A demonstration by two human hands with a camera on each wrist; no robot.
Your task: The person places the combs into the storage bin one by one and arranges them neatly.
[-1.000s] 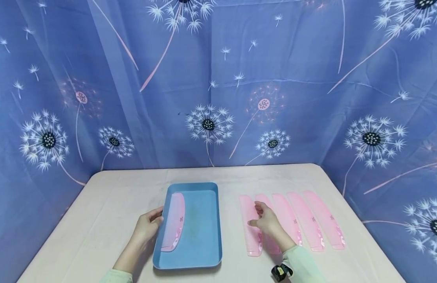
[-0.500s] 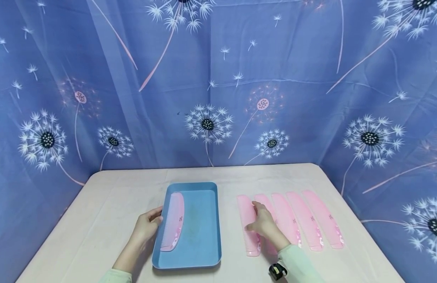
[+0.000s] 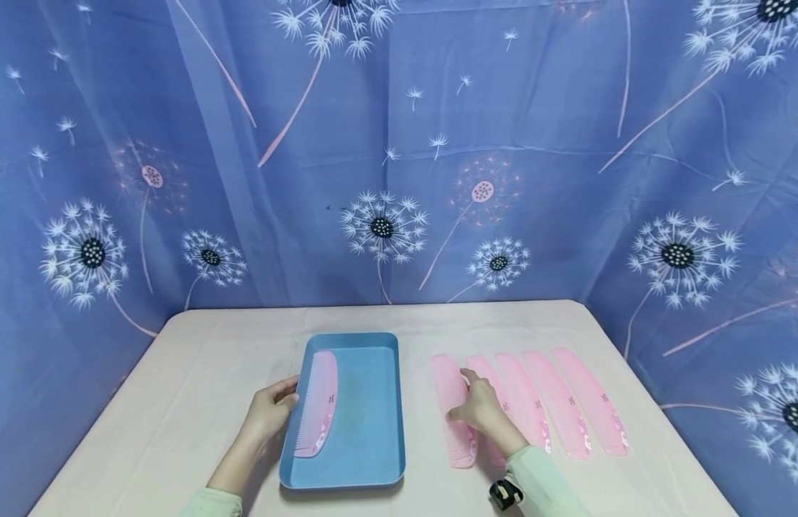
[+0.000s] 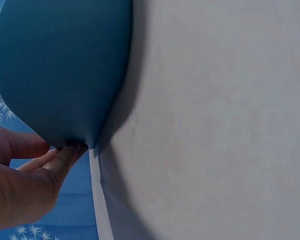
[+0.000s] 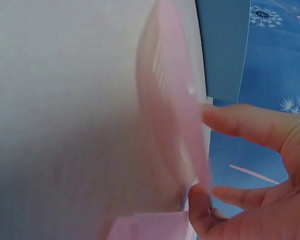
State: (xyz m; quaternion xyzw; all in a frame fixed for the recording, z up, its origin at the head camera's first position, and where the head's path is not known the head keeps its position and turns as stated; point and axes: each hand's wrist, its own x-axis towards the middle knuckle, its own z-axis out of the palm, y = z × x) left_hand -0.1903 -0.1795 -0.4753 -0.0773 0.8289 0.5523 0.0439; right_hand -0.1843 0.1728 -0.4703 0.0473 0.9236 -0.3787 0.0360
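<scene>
A blue tray [image 3: 373, 409] stands left of centre on the table. A pink comb [image 3: 320, 402] lies lengthwise along its left side. My left hand [image 3: 263, 416] pinches the tray's left wall between thumb and fingers, which the left wrist view shows close up at the tray [image 4: 65, 70]. To the right of the tray, my right hand [image 3: 479, 409] holds the leftmost loose pink comb [image 3: 448, 388] across its width, thumb on one long edge and fingers at the other. In the right wrist view that comb [image 5: 177, 85] appears tilted up from the tabletop, slightly blurred.
Several more pink combs [image 3: 591, 398] lie side by side on the table at the right, the nearest partly covered by my right hand. A pale cloth [image 3: 231, 359] covers the table. Blue dandelion-print curtains [image 3: 296, 237] hang behind and at both sides.
My right hand has shifted slightly left and closed in on the leftmost loose comb, whose far end has edged left. The left hand and tray stay in place.
</scene>
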